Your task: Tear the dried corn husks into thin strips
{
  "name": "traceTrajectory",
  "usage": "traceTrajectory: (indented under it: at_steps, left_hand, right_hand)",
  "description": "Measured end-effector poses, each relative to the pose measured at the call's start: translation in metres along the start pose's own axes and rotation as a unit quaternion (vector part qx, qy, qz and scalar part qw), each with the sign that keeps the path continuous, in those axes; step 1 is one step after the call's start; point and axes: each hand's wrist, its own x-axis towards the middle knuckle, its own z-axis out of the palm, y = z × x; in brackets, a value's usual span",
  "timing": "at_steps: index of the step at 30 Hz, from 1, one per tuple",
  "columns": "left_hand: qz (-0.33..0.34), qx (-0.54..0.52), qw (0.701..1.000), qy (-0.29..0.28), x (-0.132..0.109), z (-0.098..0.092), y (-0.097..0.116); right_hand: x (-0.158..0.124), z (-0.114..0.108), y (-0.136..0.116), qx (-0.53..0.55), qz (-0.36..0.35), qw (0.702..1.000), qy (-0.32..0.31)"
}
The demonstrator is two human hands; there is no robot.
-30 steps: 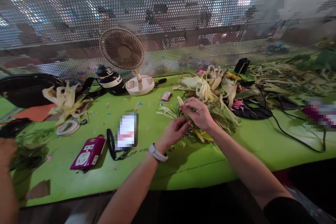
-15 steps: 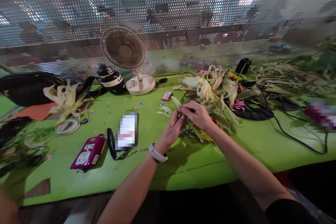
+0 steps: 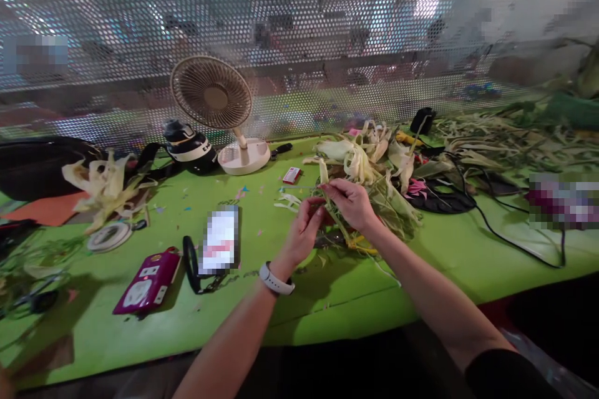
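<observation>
My right hand (image 3: 349, 202) pinches a pale corn husk strip (image 3: 324, 171), whose tip stands up above the fingers. Just left of it and lower, my left hand (image 3: 305, 232) has its fingers curled together; what they hold, if anything, is hidden. A white band (image 3: 277, 278) is round my left wrist. Behind and right of my hands lies a heap of corn husks (image 3: 358, 159), pale and green. Thin white strips (image 3: 287, 201) lie on the table left of my fingers. A yellow-handled tool (image 3: 362, 244) shows partly under the husks below my right hand.
On the green table (image 3: 337, 312) stand a fan (image 3: 243, 157) and a dark bottle (image 3: 191, 148). A phone (image 3: 219, 240), a purple power bank-like case (image 3: 147, 282), tape rolls (image 3: 110, 237) and a small red-white box (image 3: 292, 175) lie about. A black cable (image 3: 519, 234) runs at right.
My hands have moved slightly apart, the left one lower. The husk strip, which leaned left, now stands more upright at my right fingertips. The whole view has shifted a little.
</observation>
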Motion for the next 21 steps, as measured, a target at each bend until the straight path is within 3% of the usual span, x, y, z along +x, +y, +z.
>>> traceTrajectory:
  at_steps: [7, 13, 21]
  left_hand:
    - [-0.044, 0.018, 0.998, 0.034, -0.0032, -0.0014, 0.0019]
    - [0.046, 0.039, 0.998, 0.003, 0.0007, 0.0007, -0.0052]
    - [-0.019, 0.004, 1.000, -0.018, 0.0026, -0.0009, -0.0037]
  right_hand:
    - [-0.0031, 0.0050, -0.0041, -0.034, -0.014, 0.999, -0.003]
    - [-0.0036, 0.0080, -0.0018, -0.012, 0.015, 1.000, 0.003]
    - [-0.0027, 0.0046, -0.0031, 0.002, 0.019, 1.000, -0.003]
